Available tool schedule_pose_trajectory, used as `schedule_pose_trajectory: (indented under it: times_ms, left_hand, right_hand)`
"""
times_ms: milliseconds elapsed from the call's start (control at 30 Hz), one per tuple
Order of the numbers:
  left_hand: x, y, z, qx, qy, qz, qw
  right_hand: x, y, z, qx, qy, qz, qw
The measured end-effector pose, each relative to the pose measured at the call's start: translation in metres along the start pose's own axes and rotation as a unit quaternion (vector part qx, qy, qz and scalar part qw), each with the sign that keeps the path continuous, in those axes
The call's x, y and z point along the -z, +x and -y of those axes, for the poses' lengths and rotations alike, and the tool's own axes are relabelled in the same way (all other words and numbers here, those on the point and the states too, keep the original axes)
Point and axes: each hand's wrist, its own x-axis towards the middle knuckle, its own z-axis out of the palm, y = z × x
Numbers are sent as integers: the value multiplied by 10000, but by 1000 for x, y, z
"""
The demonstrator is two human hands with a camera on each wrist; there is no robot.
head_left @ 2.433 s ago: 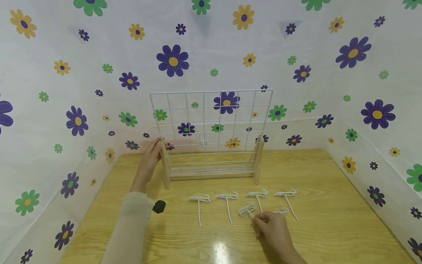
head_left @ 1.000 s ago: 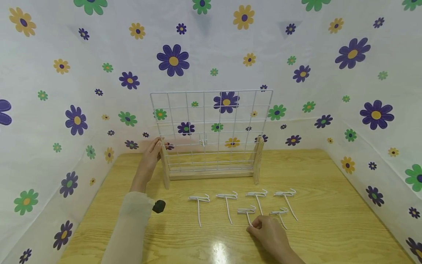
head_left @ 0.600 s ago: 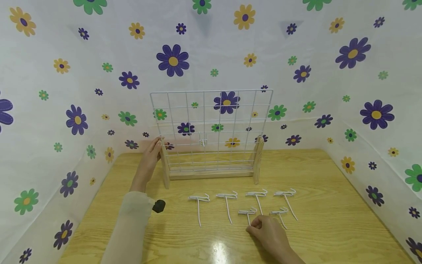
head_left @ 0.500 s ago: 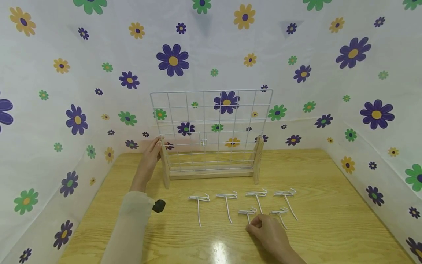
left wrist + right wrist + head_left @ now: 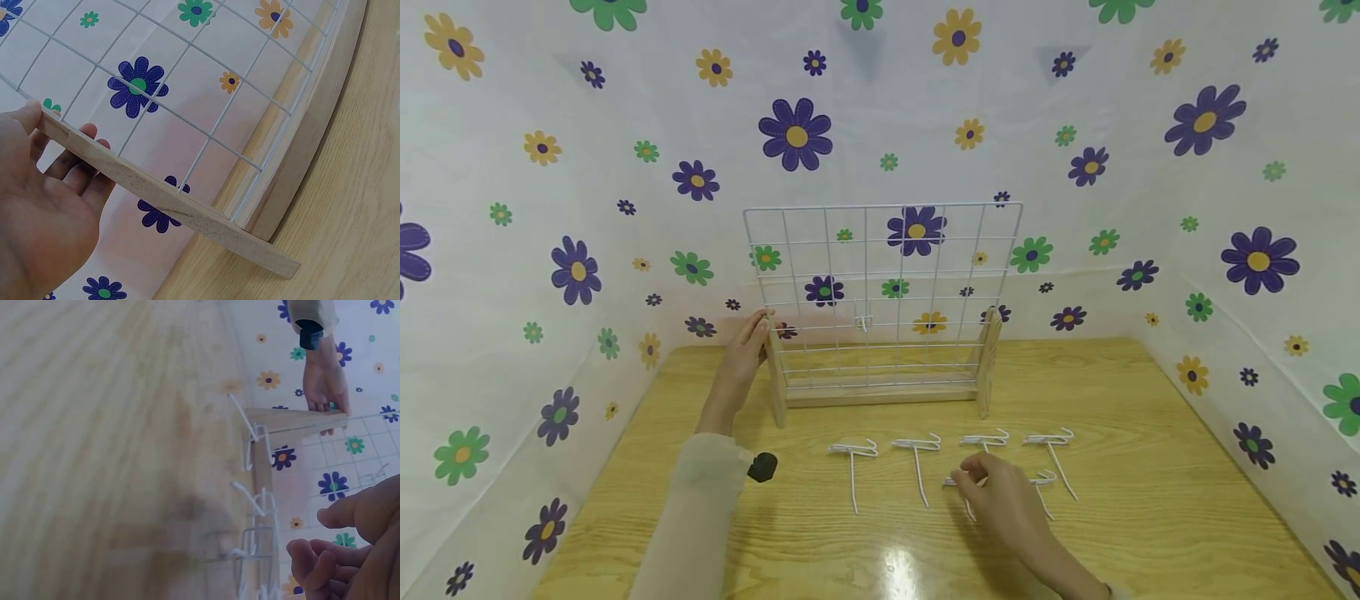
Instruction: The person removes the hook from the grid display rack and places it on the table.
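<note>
My left hand (image 5: 737, 367) grips the top of the left wooden upright (image 5: 156, 190) of a display stand, thumb on one side and fingers on the other. A white wire grid panel (image 5: 883, 206) stands in it, with one small white hook (image 5: 862, 322) hung left of its middle. Above a short white wire hook (image 5: 971, 510) on the table hovers my right hand (image 5: 1003, 500), partly hiding it. Thumb and fingers are parted with nothing between them in the right wrist view. Beside it lies another short hook (image 5: 1043, 497), partly hidden too.
Several longer white hooks lie in a row before the stand, from the leftmost hook (image 5: 853, 479) to the rightmost hook (image 5: 1056, 458). The wooden table (image 5: 820, 550) is enclosed by flowered white sheeting (image 5: 880, 100). A dark device sits at the left wrist.
My right hand turned the short hook and laid it down in front of the row. It then let go and rose slightly forward. My left hand stayed on the upright.
</note>
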Motion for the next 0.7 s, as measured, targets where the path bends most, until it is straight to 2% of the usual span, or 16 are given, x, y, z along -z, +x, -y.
schedule_pose_trajectory:
  times_ms: [333, 700]
  left_hand:
    - [0, 1, 0, 83, -50, 64, 9999]
    - [0, 2, 1, 83, 72, 24, 9999]
  right_hand:
    - [3, 28, 24, 282, 240, -282, 9989]
    - [-4, 64, 50, 561, 575, -633, 9948]
